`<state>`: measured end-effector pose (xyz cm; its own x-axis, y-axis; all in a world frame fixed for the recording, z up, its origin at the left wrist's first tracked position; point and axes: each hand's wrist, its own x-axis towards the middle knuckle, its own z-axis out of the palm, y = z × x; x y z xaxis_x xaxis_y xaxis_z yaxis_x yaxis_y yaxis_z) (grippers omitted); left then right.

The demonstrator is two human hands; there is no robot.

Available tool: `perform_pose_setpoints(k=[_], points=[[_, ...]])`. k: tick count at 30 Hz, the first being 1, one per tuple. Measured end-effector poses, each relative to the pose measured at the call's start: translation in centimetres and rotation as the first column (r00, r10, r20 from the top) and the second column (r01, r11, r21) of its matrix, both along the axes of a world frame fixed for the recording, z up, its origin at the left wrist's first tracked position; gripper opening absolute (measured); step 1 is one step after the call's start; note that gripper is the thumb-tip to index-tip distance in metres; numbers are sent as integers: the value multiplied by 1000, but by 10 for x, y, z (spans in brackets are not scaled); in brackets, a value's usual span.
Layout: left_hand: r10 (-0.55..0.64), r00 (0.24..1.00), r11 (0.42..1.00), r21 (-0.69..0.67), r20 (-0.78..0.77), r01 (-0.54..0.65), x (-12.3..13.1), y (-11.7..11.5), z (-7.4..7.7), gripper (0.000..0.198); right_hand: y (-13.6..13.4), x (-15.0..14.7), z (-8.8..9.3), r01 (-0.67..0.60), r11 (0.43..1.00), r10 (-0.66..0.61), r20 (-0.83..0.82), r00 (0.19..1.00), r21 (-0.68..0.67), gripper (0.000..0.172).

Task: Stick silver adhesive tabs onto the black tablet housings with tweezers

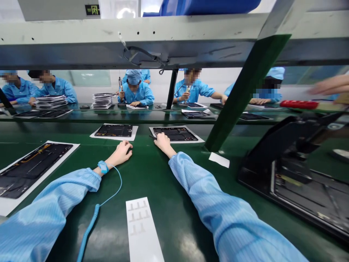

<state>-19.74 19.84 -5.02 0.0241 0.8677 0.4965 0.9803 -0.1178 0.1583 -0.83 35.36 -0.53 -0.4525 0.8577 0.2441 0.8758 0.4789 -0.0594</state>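
Note:
My right hand (163,143) is at the near left corner of a black tablet-like panel (181,134) lying on white paper. Its fingers are closed around a thin dark tool (152,137), mostly hidden by the hand. My left hand (121,152) hovers over or rests on the green bench, holding nothing, its fingers loosely bent and apart. Just beyond it lies a second black panel (114,130), also on white paper. A blue wrist strap (103,167) with a coiled cord (91,225) is around my left wrist.
A larger black panel (32,167) lies left. Near me is a white sheet with small T-shaped pieces (143,233). Right are a paper scrap (219,160), a black clamp fixture (294,171) and a blurred co-worker's hand (332,85). A slanted green post (245,94) supports the overhead shelf (81,34).

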Motion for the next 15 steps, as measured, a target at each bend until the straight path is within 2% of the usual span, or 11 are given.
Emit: perform_pose_setpoints(k=[8, 15], points=[[12, 1000, 1000, -25, -29, -13, 2, 2, 1, 31, 7, -24, 1, 11, 999, -13, -40, 999, -34, 32], [20, 999, 999, -44, -26, -21, 2, 2, 3, 30, 5, -30, 6, 1, 996, -4, -35, 999, -88, 32]])
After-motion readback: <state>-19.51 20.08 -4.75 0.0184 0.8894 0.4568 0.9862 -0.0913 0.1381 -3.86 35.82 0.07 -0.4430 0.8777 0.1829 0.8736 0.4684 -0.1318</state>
